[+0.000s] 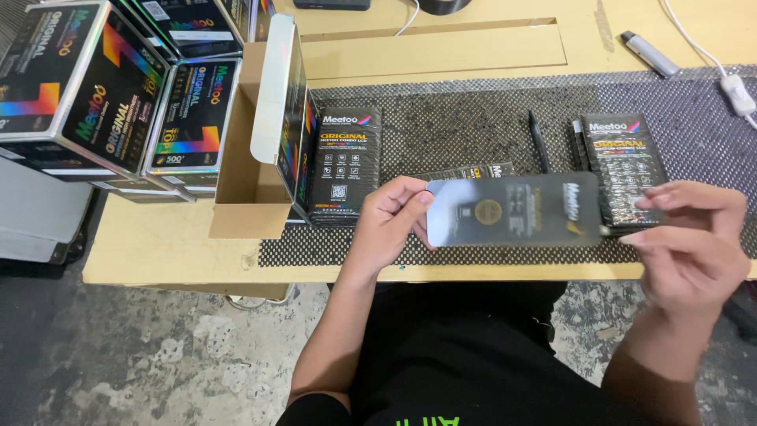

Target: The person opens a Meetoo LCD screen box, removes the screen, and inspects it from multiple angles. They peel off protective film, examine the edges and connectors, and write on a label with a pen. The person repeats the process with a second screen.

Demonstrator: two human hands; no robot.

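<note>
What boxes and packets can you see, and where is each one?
Flat grey sleeve: held between left hand and right hand.
Open brown carton: left on the table.
Stacked black rainbow boxes: far left.
Black packet: beside the carton.
Black packet stack: right, on the mat.

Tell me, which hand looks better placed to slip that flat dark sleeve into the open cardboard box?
Probably the left hand: it grips the flat dark sleeve at the end nearer the open cardboard box; the right hand is farther away.

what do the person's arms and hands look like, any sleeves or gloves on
Both arms are bare to above the elbow: no sleeves, gloves, watch or rings show on the left hand or right hand. Below them is a black garment with green lettering at its lower edge.
</note>
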